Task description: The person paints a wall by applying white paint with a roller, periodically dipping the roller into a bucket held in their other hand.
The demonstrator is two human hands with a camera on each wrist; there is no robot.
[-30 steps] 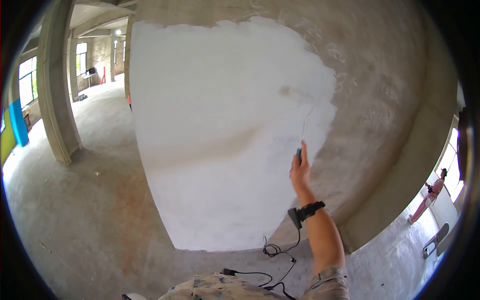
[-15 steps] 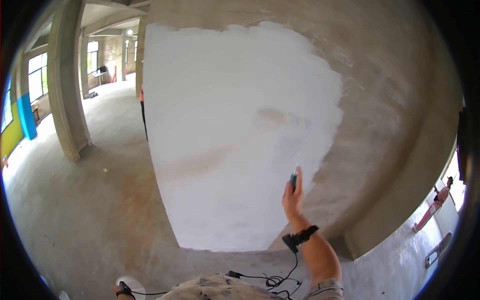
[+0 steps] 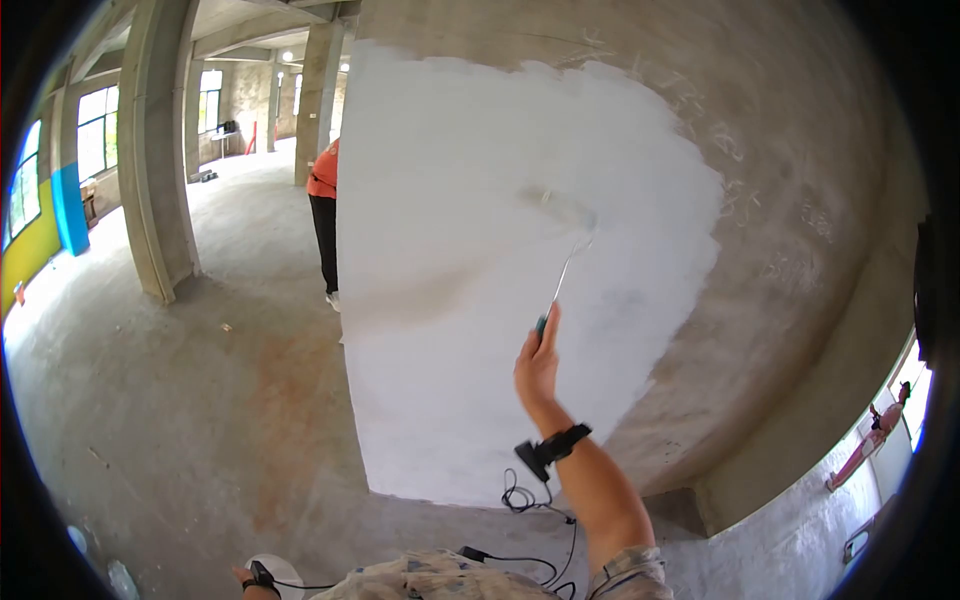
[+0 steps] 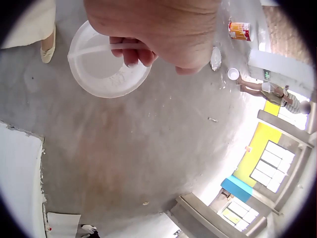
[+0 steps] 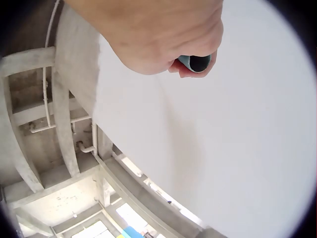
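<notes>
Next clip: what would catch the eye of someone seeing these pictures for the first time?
A big white patch covers the middle of the bare concrete wall. The right hand grips a paint roller whose head lies against the patch. Low down, the left hand holds a white bucket by its thin handle above the floor, and a person in an orange top stands at the wall's left edge.

1. Right sleeve (image 3: 628, 573): pale cloth with dark blotches, bunched high up the arm.
2. Same blotched cloth across the shirt front (image 3: 430, 580).
3. Behind the right hand (image 3: 538, 368), a black strap carries a small black camera (image 3: 545, 455), and a black cable (image 3: 545, 505) loops down from it.
4. Near the left hand (image 4: 158, 29), a black wristband (image 3: 262, 576) with a thin cable.
</notes>
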